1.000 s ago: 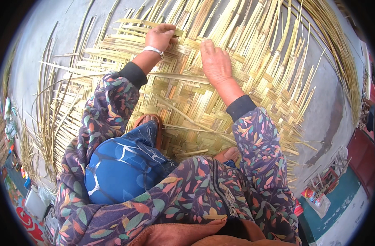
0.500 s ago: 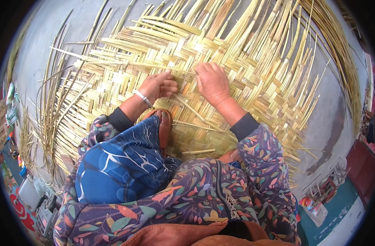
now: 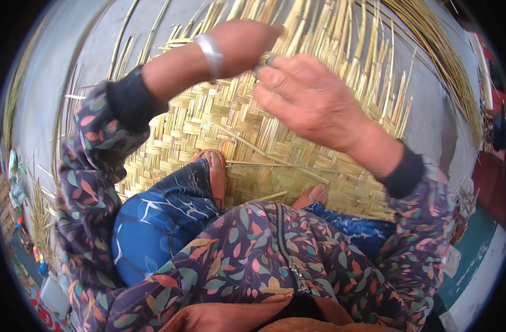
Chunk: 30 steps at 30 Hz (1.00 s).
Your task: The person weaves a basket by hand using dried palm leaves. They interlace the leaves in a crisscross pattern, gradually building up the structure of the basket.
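Both my hands are raised above a mat of woven pale yellow split reeds (image 3: pixel 192 124). My left hand (image 3: pixel 244 47), with a silver bangle (image 3: pixel 209 55) at the wrist, is bent inward; motion blurs it and its fingers are hidden. Close beside it is my right hand (image 3: pixel 314 99), its fingers curled toward the left one, with a dark band on a finger. Whatever the right fingers hold is too blurred to make out. Below the hands a loose reed strip (image 3: pixel 250 145) lies slantwise across the weave.
My sandalled left foot (image 3: pixel 215 171) and my right foot (image 3: pixel 315 196) rest on the mat. Unwoven reed ends (image 3: pixel 355 61) fan out along its far side. A long bundle of reeds (image 3: pixel 449 52) lies on the grey floor at the far right.
Both hands have risen off the weave toward me and away from the strip they were at. My left hand has turned inward, and my right hand has come close beside it.
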Motion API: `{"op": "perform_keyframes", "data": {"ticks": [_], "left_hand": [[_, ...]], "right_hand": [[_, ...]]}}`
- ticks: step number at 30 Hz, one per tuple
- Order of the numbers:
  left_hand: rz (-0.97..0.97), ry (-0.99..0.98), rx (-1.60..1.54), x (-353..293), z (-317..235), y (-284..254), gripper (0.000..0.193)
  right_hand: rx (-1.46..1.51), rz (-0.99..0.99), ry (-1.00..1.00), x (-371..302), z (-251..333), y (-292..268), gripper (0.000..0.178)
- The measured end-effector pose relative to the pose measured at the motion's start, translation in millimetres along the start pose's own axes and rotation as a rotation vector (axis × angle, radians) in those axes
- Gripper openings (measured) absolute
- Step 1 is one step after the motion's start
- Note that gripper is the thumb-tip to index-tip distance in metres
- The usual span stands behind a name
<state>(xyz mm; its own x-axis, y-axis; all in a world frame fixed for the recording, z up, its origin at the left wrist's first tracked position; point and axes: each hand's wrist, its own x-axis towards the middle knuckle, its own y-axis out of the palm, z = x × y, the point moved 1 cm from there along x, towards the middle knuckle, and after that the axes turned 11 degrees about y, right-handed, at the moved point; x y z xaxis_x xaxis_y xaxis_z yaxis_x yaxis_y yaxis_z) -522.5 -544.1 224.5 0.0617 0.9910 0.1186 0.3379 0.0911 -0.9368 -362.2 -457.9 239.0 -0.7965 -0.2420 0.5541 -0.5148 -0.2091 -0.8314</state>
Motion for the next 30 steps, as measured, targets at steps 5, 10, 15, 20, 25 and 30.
{"op": "perform_keyframes", "data": {"ticks": [5,10,15,20,25,30], "left_hand": [[0.409,0.344,0.145,59.0,-82.3,-4.2,0.015],[0.467,0.531,0.352,46.7,-91.9,54.5,0.017],[0.483,0.308,0.431,52.9,-43.9,85.8,0.021],[0.453,0.183,0.492,70.2,-20.5,109.7,0.029],[-0.035,0.392,0.566,85.2,1.0,119.2,0.035],[-0.047,0.073,0.267,56.1,33.2,89.4,0.023]], "right_hand": [[-0.135,-0.021,-0.035,-49.2,-6.6,-74.3,0.024],[-0.17,0.089,0.444,-121.1,-19.8,-61.6,0.029],[-0.066,0.456,0.779,-203.9,-46.9,-21.3,0.021],[-0.016,0.614,0.993,-232.6,-60.2,-14.5,0.017],[-0.467,0.613,1.06,-345.4,-136.8,-66.5,0.025],[-1.101,0.685,1.416,-636.5,-149.3,-281.9,0.024]]}}
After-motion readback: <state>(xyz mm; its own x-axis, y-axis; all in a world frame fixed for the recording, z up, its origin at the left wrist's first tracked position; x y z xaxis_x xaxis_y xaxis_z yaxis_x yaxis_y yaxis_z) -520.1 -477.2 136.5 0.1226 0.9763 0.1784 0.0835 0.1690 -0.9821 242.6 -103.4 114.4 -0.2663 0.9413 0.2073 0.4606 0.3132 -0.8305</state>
